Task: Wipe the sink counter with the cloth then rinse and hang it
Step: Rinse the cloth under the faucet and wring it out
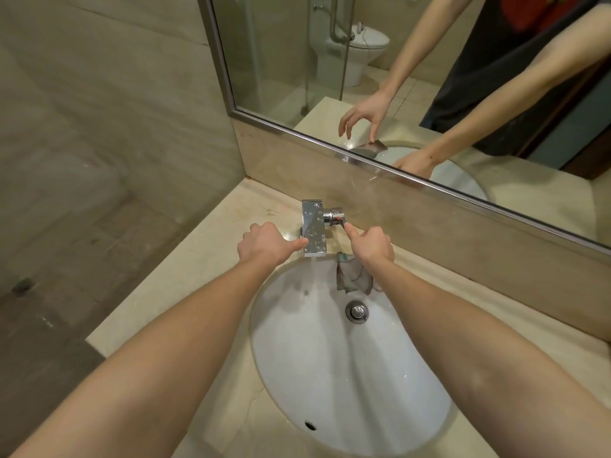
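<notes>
Under the right hand, its fingers forward, hangs the cloth.

Basin centre open; faucet, cloth crowd far rim.

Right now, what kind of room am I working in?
A bathroom, most likely: a white sink set in a stone counter, a running faucet, and a toilet reflected in the mirror.

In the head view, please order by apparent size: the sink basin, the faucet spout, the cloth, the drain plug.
1. sink basin
2. and 3. faucet spout and cloth, too alike to rank
4. drain plug
</notes>
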